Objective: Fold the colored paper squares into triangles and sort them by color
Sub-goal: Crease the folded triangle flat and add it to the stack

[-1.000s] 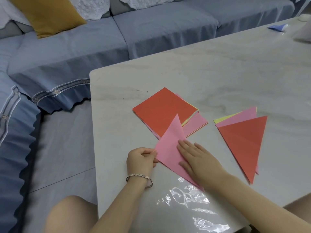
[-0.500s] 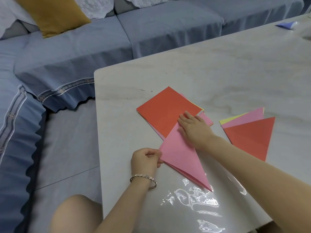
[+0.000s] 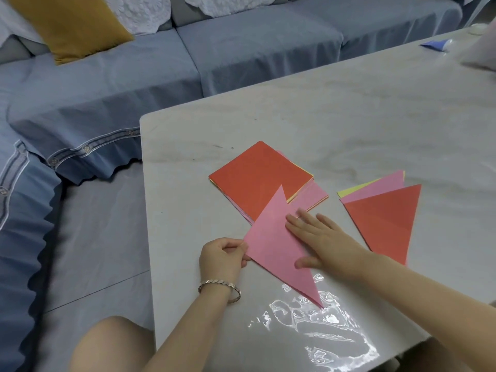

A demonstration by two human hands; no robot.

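Observation:
A pink paper triangle (image 3: 276, 242) lies folded on the pale table (image 3: 322, 124), its upper tip overlapping a stack of paper squares (image 3: 257, 178) topped by a red sheet. My left hand (image 3: 222, 256) pinches the triangle's left corner. My right hand (image 3: 319, 234) lies flat on the triangle's right side, fingers straight, pressing it down. To the right sits a pile of folded triangles: a red one (image 3: 386, 218) on top, pink (image 3: 381, 186) and yellow (image 3: 351, 190) edges showing beneath.
A crumpled clear plastic wrapper (image 3: 316, 334) lies at the table's near edge. A blue paper scrap (image 3: 434, 45) sits at the far right. A blue-covered sofa (image 3: 188, 57) with a mustard cushion (image 3: 69, 25) wraps round the table's far and left sides.
My right hand has slid back down along the pink triangle from near its upper tip toward the middle, still pressing flat. My left hand keeps its pinch on the corner.

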